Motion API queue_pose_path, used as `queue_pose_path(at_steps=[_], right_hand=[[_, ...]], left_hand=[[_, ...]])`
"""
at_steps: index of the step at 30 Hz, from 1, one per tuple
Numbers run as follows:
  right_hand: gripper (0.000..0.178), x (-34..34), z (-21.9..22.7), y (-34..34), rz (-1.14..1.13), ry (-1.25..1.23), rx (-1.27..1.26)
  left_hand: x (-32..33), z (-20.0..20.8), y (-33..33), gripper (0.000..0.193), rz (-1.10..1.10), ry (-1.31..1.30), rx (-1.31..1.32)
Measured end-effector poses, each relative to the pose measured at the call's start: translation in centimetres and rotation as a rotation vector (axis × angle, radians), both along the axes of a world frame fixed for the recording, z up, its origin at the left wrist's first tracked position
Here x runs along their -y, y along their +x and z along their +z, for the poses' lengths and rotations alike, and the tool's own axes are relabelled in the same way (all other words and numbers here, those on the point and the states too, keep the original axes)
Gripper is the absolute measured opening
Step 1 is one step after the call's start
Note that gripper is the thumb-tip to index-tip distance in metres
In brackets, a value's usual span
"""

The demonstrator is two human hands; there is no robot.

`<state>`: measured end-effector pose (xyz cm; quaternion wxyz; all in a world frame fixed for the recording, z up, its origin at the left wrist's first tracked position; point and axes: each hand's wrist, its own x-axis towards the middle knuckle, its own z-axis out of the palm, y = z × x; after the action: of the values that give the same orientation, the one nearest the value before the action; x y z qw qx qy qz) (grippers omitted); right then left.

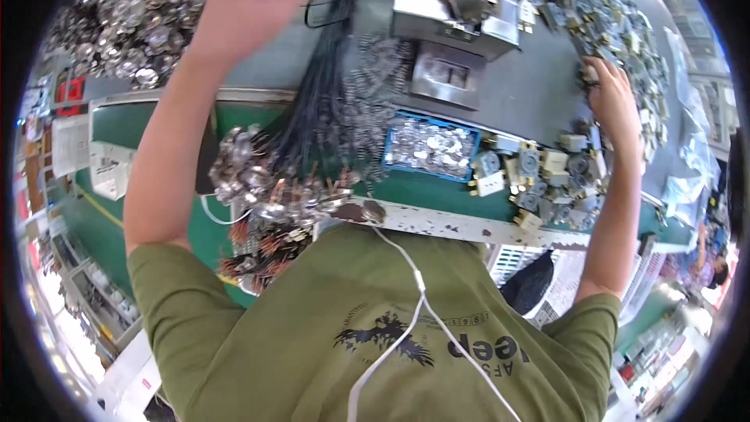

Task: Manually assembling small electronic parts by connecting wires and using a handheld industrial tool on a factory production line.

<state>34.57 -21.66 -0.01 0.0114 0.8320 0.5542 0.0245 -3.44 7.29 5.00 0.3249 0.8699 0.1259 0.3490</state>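
Observation:
My left hand point(258, 0) is raised at the top edge, beside black wires point(316, 101) and a heap of shiny round metal parts point(125, 16). Motion smears it, the thumb side points right, and some fingers are cut off by the frame. On the right, my right hand point(613, 98) reaches into a long pile of small grey and cream blocks with brass terminals point(625, 23). Its fingers curl together at the pile's left edge; what they hold is mostly hidden. Between the hands stands a metal press fixture point(469, 12) with a steel block point(447, 76) before it.
A blue tray point(387, 148) of small silvery pieces sits at the table's near side. More grey and cream blocks point(539, 176) lie to its right. Wire ends with round metal parts point(242, 164) hang over the front edge at left. Clear plastic film point(687, 133) lines the right side.

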Motion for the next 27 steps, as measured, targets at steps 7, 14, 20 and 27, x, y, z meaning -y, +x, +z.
queue_pose_path(at_steps=[7, 14, 20, 27], right_hand=[[0.042, -0.8, 2.7, -3.9, -0.054, 0.290, -0.245], [0.044, -2.8, 1.7, -15.5, 0.345, 0.525, -1.009], [0.045, -4.5, 0.0, -17.7, 0.378, 0.595, -1.097], [0.033, -3.3, 1.4, -17.4, 0.419, 0.517, -0.796]], left_hand=[[-2.2, 0.8, -5.1, 0.033, 0.438, 0.717, -0.560], [2.5, -2.8, -0.5, 0.022, -0.045, 0.710, -0.628], [2.8, -4.5, 0.9, 0.014, -0.068, 0.832, -0.751], [2.8, -3.0, -0.1, 0.010, 0.001, 0.692, -0.638]])
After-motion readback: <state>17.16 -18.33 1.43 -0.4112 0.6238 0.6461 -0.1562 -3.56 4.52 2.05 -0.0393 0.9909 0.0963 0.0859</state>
